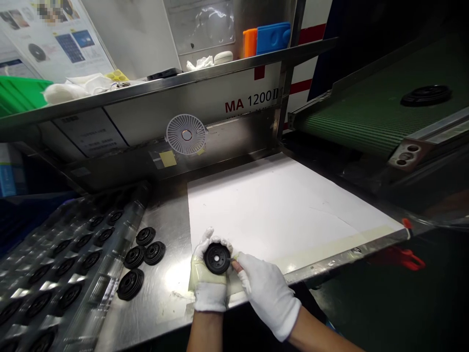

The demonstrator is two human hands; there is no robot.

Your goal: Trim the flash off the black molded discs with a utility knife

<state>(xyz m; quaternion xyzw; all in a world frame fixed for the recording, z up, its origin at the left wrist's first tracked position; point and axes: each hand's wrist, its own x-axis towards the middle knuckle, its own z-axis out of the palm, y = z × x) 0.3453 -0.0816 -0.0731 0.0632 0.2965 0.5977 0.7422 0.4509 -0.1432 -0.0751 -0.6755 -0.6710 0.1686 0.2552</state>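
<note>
My left hand, in a white glove, has its fingers wrapped round a black plastic wheel-like part with stepped rings and a light hole in its centre. The part's round face is turned up toward me. My right hand, also gloved but with a bare fingertip showing, is closed in a pinch at the part's right edge. Something thin and dark shows at its fingertips, too small to name. Several more black wheel-like parts lie on the metal table to the left of my hands.
A clear plastic tray holding rows of black parts stands at left. White sheet covers the table's middle. A green conveyor belt at right carries a black part. Behind are a metal shelf and a small fan.
</note>
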